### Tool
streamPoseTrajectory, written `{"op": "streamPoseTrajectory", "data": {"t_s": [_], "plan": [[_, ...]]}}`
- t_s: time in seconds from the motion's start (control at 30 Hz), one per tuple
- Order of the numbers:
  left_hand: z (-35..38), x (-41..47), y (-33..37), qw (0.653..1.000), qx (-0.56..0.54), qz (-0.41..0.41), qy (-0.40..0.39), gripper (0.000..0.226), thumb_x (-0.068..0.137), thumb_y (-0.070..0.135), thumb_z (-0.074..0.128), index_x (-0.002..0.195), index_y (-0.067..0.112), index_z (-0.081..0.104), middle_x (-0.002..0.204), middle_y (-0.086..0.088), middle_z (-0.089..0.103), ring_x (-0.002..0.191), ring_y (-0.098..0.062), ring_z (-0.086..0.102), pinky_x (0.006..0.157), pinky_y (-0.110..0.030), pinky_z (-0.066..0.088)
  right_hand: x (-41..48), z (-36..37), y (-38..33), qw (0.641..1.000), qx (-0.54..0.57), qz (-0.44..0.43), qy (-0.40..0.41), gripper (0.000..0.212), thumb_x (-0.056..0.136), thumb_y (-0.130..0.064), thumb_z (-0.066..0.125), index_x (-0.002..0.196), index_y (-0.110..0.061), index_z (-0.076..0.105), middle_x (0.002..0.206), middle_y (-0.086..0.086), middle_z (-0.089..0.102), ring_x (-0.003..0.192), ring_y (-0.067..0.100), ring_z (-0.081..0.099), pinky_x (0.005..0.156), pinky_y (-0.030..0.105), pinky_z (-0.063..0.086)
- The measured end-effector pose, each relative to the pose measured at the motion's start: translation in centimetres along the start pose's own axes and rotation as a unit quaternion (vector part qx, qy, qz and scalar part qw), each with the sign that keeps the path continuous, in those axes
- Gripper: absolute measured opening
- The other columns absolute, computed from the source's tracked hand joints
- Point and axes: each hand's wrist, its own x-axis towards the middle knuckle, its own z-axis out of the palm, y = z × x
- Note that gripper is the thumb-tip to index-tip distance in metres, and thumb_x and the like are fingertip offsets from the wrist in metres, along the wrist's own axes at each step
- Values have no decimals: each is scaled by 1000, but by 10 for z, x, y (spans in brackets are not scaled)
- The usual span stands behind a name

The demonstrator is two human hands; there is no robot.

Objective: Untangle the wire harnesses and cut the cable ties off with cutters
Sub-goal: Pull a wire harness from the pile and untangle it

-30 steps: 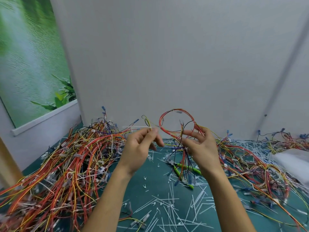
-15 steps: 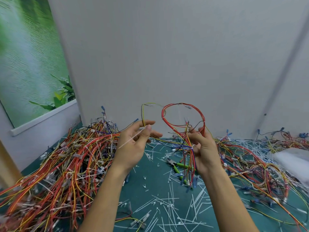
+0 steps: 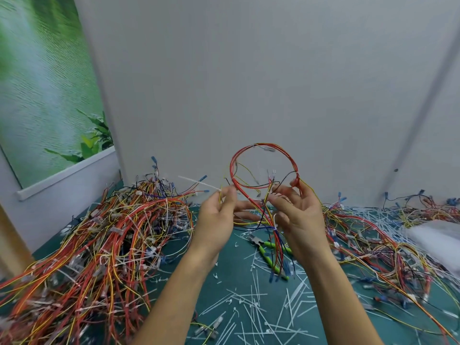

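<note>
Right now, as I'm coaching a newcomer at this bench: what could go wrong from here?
1. The harness held in the right hand dangles its ends over the cutters; lifting it may snag and drag them.
2. The left hand pinches a white cable tie; with that grip busy, the wire loop could slip toward the pile on the right and retangle.

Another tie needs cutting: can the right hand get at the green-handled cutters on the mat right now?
Probably not at once: the right hand grips the wire harness, whose tails hang across the cutters. They lie on the mat just below it, so freeing that hand should suffice.
</note>
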Motion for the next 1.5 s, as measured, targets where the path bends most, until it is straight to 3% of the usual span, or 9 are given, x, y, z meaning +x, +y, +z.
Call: {"op": "streamPoseTrajectory", "data": {"t_s": [0.13,0.33,0.53,0.73,0.9,1.03,1.17,1.3,1.5], "plan": [[-5,4,1,1000,2,8,20,26,94,27,69,116,13,64,95,-7,79,79,-21,76,70,-24,57,-3,-1,-4,998,-45,-29,-37,33,94,6,66,114,-20,58,100,8,75,82,13,63,50,22,41],[-21,6,8,998,-10,53,36,10,96,11,66,105,13,67,95,-6,79,91,-19,76,79,-24,57,0,-10,-11,989,-122,-58,-53,31,98,-1,63,124,-18,62,103,14,77,81,22,69,62,27,58],[-38,12,13,994,-41,74,68,22,97,1,60,111,13,71,94,-5,78,87,-16,75,77,-22,57,10,-30,-15,988,-156,12,-3,16,99,-16,66,114,-11,65,105,12,78,98,32,76,85,41,61],[-43,11,15,993,-33,91,63,22,92,1,65,106,14,74,98,-10,78,88,-23,76,81,-27,59,16,-40,-21,993,-100,59,25,18,101,-20,63,115,-9,66,113,14,76,103,31,75,79,34,63],[-38,8,15,987,5,151,58,21,82,12,74,100,19,81,101,-5,79,100,-22,75,91,-30,58,15,-37,-24,993,-92,70,7,27,99,-20,64,124,-8,62,116,14,75,103,32,75,83,41,61],[-41,7,13,960,124,251,31,27,88,10,77,109,26,79,104,2,78,99,-18,71,91,-33,54,14,-40,-25,992,-68,103,-27,32,99,-5,57,131,-8,60,122,15,72,106,34,74,82,41,64],[-45,26,17,923,287,255,-34,47,91,-10,66,83,33,83,91,17,77,93,5,70,86,-9,51,15,-50,-31,991,0,123,-53,48,93,5,46,137,-9,59,129,16,69,109,34,72,87,44,60],[-51,16,0,858,300,405,104,22,89,3,73,106,16,79,101,-2,66,85,-15,66,82,-19,53,18,-59,-37,982,96,151,-59,66,73,-6,45,138,-7,60,134,17,66,90,27,74,70,33,61],[-58,17,-2,824,312,436,180,21,95,19,64,109,9,77,92,-5,69,82,-16,66,77,-18,53,19,-64,-38,988,69,110,-80,55,83,-1,59,136,-13,64,136,17,66,89,24,75,73,27,62]]}}
